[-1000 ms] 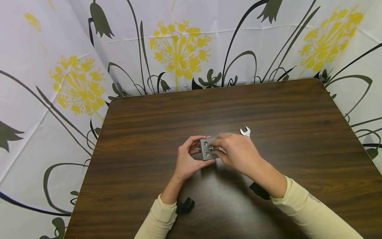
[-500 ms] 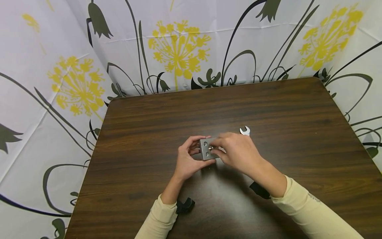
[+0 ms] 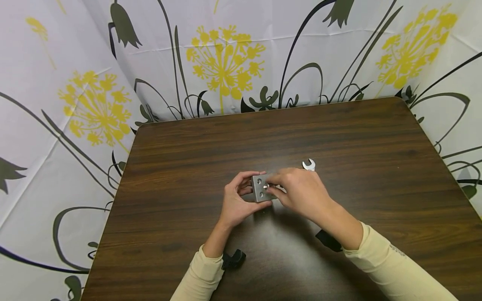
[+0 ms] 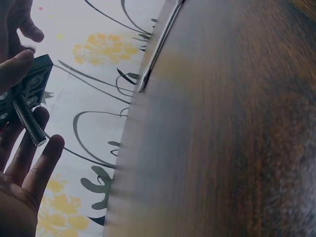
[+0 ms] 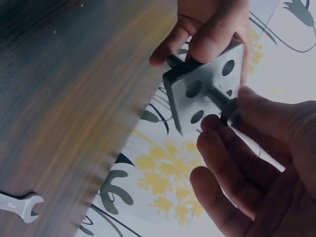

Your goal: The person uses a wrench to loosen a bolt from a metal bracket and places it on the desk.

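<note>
My left hand (image 3: pixel 235 205) grips a grey metal block (image 3: pixel 257 193) with several round holes by its edges, above the table. With thumb and fingertips, my right hand (image 3: pixel 303 190) pinches the head of a bolt (image 5: pixel 221 98) at the block's face. Bare thread shows between the bolt's head and the block in the right wrist view. A long threaded shaft (image 4: pixel 29 123) sticks out of the block's other side in the left wrist view. Whether it belongs to the same bolt I cannot tell.
An open-ended wrench (image 3: pixel 309 166) lies on the dark wooden table (image 3: pixel 188 150) just beyond my right hand, which hides part of it. A white curtain (image 3: pixel 158 62) with yellow and green flowers hangs behind and beside the table.
Slight shifts of my right thumb and fingers at the bolt's head leave more of the head showing. The left hand and the block stay in place.
</note>
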Demonstrator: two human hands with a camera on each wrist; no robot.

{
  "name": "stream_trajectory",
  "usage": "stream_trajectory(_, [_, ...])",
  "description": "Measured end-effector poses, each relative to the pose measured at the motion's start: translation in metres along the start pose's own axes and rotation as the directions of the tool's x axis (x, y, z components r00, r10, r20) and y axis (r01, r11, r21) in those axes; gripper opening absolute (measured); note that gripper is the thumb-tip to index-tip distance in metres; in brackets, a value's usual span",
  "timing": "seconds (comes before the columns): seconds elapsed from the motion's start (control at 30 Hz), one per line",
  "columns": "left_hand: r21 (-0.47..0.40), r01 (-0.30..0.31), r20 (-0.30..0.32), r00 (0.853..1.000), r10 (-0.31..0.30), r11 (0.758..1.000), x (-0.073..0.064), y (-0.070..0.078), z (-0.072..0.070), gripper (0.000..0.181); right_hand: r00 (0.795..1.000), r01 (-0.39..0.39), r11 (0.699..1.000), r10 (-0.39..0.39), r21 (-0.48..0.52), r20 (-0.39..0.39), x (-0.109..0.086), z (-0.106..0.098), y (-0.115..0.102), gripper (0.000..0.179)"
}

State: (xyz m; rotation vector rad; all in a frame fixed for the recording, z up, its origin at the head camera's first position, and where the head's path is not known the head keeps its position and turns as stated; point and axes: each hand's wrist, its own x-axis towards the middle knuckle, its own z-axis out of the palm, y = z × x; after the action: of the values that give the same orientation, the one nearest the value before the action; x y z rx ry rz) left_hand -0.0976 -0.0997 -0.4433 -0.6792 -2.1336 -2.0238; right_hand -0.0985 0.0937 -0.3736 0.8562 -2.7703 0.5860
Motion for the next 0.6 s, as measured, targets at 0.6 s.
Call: stream_trajectory(0.6, [-0.015,0.011,-0.004,1.000,-0.011,1.000,0.0009,-0.0003,-0.0023,0.069,0.998,0.054,0.999,-0.054,-0.003,-0.039,-0.0010,0.0008,0.0001,0.027])
